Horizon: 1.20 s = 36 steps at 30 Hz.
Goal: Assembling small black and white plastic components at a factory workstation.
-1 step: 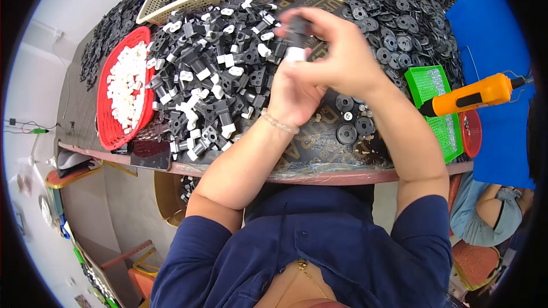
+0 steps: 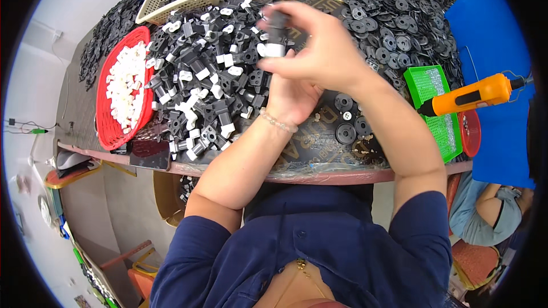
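Observation:
Above the pile, my right hand [image 2: 328,51] is closed round a black plastic fitting with a white end piece [image 2: 275,50]. The fitting and fingertips are blurred by motion. Just below and behind it is my left hand [image 2: 292,102], wearing a bead bracelet at the wrist; its fingers are mostly hidden by the right hand. To the left of both hands spreads a heap of similar black fittings with white ends [image 2: 202,71]. A few loose black discs [image 2: 345,133] lie by my right forearm, with a small white round piece [image 2: 347,116] among them.
At left stands a red basket [image 2: 101,102] of small white pieces, with a beige basket [image 2: 149,14] of black parts behind. Black discs [image 2: 402,5] heap up at far right. An orange electric screwdriver [image 2: 474,96] hangs over a green tray [image 2: 455,151]. Another person [image 2: 482,217] sits at right.
My right hand has shifted left and slightly away from me, carrying the black and white fitting. My left hand has barely moved.

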Tool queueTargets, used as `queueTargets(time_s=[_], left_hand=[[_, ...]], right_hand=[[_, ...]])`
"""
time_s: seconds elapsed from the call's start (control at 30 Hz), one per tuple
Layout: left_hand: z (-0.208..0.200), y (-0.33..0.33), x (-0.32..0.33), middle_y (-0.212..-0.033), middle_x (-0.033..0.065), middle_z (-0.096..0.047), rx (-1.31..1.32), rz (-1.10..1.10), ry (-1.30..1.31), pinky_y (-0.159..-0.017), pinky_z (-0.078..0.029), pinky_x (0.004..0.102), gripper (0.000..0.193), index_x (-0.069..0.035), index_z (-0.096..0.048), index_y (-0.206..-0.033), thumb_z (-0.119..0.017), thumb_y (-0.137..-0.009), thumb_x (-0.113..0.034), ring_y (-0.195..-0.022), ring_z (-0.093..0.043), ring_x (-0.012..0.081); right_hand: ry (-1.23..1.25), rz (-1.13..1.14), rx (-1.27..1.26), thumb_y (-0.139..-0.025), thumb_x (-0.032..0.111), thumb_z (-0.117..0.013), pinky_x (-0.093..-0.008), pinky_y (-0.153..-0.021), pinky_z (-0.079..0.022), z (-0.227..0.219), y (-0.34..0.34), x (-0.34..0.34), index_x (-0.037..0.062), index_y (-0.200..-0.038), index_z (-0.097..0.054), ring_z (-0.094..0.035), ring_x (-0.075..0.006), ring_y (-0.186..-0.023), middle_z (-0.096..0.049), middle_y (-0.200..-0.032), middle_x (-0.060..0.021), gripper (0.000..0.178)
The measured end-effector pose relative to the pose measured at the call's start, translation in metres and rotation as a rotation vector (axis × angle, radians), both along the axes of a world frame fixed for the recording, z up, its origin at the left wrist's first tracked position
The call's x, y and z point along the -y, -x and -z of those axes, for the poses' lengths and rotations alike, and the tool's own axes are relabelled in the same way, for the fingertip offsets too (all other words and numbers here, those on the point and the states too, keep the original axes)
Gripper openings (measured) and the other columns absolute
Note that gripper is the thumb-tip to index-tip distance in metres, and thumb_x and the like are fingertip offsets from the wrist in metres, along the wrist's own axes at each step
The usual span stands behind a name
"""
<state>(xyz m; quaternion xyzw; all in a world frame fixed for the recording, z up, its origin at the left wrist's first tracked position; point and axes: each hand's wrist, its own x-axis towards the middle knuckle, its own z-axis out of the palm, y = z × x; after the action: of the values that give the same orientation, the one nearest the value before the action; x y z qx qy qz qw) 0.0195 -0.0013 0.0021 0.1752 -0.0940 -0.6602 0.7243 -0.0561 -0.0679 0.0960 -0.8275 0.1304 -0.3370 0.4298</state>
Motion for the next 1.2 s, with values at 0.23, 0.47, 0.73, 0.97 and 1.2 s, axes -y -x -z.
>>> queueTargets(time_s=[0.23, 0.47, 0.73, 0.97, 1.2], left_hand=[[0.028, -0.017, -0.001, -0.114, 0.0109, -0.067, -0.073, 0.012, -0.001, -0.098, -0.048, 0.0446, 0.037, -0.003, -0.060, -0.117, -0.052, -0.100, -0.034, -0.107, -0.063, 0.0277], [0.016, -0.016, 0.008, -0.107, 0.0112, -0.065, -0.039, -0.121, -0.197, -0.082, -0.049, 0.0385, 0.036, -0.006, -0.053, -0.122, -0.043, -0.104, -0.035, -0.094, -0.063, 0.0238], [-0.002, 0.005, -0.002, -0.123, 0.0133, -0.059, 0.327, -0.176, -0.166, -0.089, -0.048, 0.0338, 0.043, -0.004, -0.048, -0.136, -0.059, -0.098, -0.019, -0.112, -0.059, 0.0238], [-0.011, 0.017, -0.012, -0.146, 0.0192, -0.045, 1.564, -0.495, 0.158, -0.106, -0.045, 0.0370, 0.065, -0.009, -0.050, -0.143, -0.071, -0.082, 0.000, -0.133, -0.048, 0.0339], [-0.020, 0.015, -0.011, -0.117, 0.0136, -0.065, 0.834, -0.190, 0.064, -0.082, -0.054, 0.0268, 0.056, -0.004, -0.045, -0.144, -0.064, -0.092, 0.003, -0.098, -0.067, 0.0191]], right_hand=[[0.537, 0.037, -0.313, -0.078, 0.046, -0.078, -0.0574, -0.117, -0.024, 0.034, -0.167, 0.008, 0.0010, -0.150, -0.031, -0.029, -0.0404, -0.145, -0.038, -0.153, -0.0230, 0.097], [0.445, 0.201, -0.457, -0.084, 0.039, -0.066, -0.0489, -0.101, -0.047, 0.006, -0.129, 0.053, 0.0123, -0.136, -0.057, -0.057, -0.0362, -0.122, -0.061, -0.132, -0.0157, 0.060], [0.653, 0.305, -0.758, -0.083, 0.012, -0.068, -0.0422, -0.093, -0.051, 0.092, 0.035, 0.144, 0.0102, -0.115, -0.071, -0.063, -0.0347, -0.108, -0.070, -0.112, -0.0115, 0.032], [-0.681, 0.128, -0.066, -0.097, 0.019, -0.064, -0.0236, -0.072, -0.050, 0.057, 0.072, 0.058, 0.0030, -0.108, -0.068, -0.061, -0.0076, -0.080, -0.069, -0.093, -0.0017, 0.019], [-0.063, 0.399, -0.351, -0.094, 0.013, -0.062, -0.0275, -0.070, -0.054, 0.020, 0.137, 0.041, 0.0002, -0.108, -0.068, -0.067, -0.0123, -0.081, -0.070, -0.090, -0.0055, 0.020]])
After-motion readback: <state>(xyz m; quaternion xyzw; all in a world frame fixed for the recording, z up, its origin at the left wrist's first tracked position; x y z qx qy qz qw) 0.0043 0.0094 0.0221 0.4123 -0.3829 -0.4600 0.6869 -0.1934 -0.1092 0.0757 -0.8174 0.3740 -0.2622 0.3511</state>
